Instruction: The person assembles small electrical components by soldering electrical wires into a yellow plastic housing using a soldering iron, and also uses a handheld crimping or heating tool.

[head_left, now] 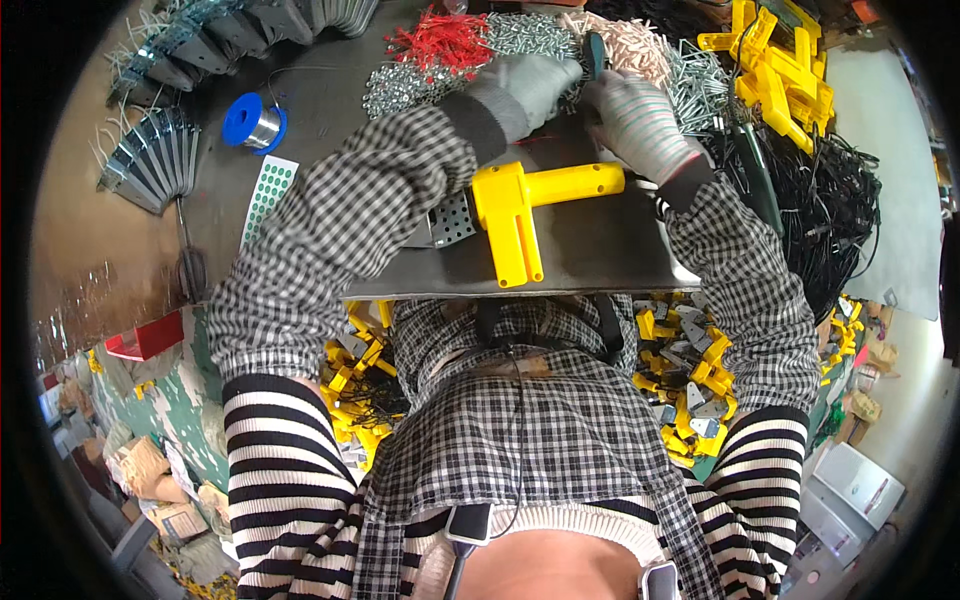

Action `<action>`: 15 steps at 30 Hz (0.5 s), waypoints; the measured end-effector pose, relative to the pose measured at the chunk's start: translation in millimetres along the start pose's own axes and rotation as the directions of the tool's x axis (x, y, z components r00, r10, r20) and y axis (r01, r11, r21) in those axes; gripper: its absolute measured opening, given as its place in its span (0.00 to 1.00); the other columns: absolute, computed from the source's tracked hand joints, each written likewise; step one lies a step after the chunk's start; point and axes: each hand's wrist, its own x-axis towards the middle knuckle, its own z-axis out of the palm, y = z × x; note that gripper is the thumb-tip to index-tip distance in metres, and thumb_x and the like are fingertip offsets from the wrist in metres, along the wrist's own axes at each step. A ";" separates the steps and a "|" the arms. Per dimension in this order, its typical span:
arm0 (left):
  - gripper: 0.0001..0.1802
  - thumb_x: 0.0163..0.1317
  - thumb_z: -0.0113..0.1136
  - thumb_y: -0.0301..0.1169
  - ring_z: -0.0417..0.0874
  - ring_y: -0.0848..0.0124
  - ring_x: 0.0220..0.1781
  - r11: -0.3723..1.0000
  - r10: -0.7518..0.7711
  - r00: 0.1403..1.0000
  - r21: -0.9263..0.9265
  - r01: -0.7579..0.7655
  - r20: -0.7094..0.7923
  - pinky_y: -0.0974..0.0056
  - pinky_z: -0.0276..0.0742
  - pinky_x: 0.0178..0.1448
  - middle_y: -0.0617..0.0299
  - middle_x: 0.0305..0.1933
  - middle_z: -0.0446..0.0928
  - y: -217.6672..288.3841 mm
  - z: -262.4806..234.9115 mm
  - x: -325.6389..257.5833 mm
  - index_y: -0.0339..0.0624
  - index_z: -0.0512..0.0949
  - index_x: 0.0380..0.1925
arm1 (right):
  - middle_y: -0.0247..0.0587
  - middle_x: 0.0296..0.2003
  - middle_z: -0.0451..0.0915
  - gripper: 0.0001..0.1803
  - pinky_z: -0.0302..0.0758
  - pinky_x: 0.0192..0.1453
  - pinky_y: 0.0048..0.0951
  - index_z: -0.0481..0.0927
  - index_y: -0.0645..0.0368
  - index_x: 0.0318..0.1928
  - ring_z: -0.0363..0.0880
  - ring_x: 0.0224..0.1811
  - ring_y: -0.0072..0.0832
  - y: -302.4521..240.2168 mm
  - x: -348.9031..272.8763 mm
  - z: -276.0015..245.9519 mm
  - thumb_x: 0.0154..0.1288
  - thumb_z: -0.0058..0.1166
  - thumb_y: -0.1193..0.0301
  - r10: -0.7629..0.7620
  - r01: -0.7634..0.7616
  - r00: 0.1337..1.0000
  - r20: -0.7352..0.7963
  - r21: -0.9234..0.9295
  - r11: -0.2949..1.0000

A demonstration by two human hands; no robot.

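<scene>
Lying near-centre on the dark flat bench (pixel 590 255), the yellow drill-shaped plastic housing (pixel 510 212) looks light, stiff, slightly slick, best gripped round its handle (pixel 514 255), while the grey-gloved left hand (pixel 535 92) and striped-gloved right hand (pixel 640 118) curl their fingers (pixel 568 73) far side, pinching what, can't tell.

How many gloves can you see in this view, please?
2: the left glove is at the lower right of the red heap; the right glove is beside the long silver screws. Other gloves may be hidden under the sleeves or heaps.
</scene>
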 end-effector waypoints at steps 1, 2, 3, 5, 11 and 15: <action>0.12 0.62 0.53 0.29 0.84 0.56 0.39 0.949 0.078 0.996 0.303 -0.089 0.050 0.56 0.80 0.44 0.52 0.35 0.80 2.4 6.1 8.1 0.47 0.75 0.46 | 0.40 0.39 0.78 0.13 0.78 0.48 0.40 0.82 0.54 0.41 0.80 0.45 0.40 1.4 -5.6 -1.7 0.55 0.62 0.66 0.007 -0.007 1.000 0.001 -0.003 1.000; 0.12 0.62 0.53 0.29 0.84 0.56 0.39 0.949 0.082 0.995 0.302 -0.094 0.050 0.56 0.80 0.44 0.52 0.35 0.80 3.5 12.7 11.6 0.47 0.75 0.46 | 0.40 0.38 0.78 0.13 0.78 0.48 0.40 0.82 0.53 0.41 0.80 0.45 0.40 3.6 -10.6 -2.9 0.55 0.62 0.66 0.035 -0.032 0.998 -0.044 0.070 0.997; 0.12 0.63 0.51 0.30 0.84 0.56 0.41 0.924 0.083 0.992 0.366 -0.112 0.095 0.55 0.81 0.45 0.52 0.36 0.81 3.8 18.9 13.7 0.48 0.74 0.47 | 0.40 0.37 0.78 0.13 0.78 0.47 0.41 0.82 0.51 0.41 0.79 0.45 0.40 7.3 -13.3 -3.3 0.54 0.62 0.66 0.064 -0.051 0.994 -0.086 0.144 0.988; 0.13 0.63 0.50 0.31 0.84 0.55 0.42 0.893 0.095 0.984 0.425 -0.150 0.150 0.54 0.81 0.45 0.53 0.37 0.81 0.7 25.2 16.2 0.49 0.74 0.48 | 0.39 0.36 0.77 0.12 0.78 0.47 0.41 0.82 0.48 0.41 0.79 0.44 0.39 14.9 -17.1 -2.4 0.54 0.60 0.66 0.022 -0.008 0.993 -0.114 0.127 0.992; 0.16 0.58 0.57 0.22 0.83 0.61 0.38 0.986 0.107 0.994 0.126 -0.108 0.010 0.61 0.80 0.42 0.56 0.39 0.79 -42.6 -5.5 -4.4 0.43 0.77 0.47 | 0.39 0.37 0.78 0.14 0.79 0.47 0.38 0.81 0.51 0.43 0.80 0.44 0.39 2.1 11.2 3.7 0.54 0.58 0.71 -0.288 0.285 0.957 -0.024 -0.079 0.955; 0.12 0.59 0.60 0.22 0.82 0.72 0.37 0.938 0.166 0.956 -0.259 -0.229 -0.242 0.66 0.78 0.41 0.61 0.39 0.80 -47.7 -6.0 -5.1 0.39 0.78 0.45 | 0.42 0.34 0.79 0.10 0.80 0.43 0.39 0.80 0.53 0.40 0.82 0.39 0.41 1.3 31.4 10.2 0.55 0.57 0.71 -0.311 0.312 0.950 0.025 -0.080 0.947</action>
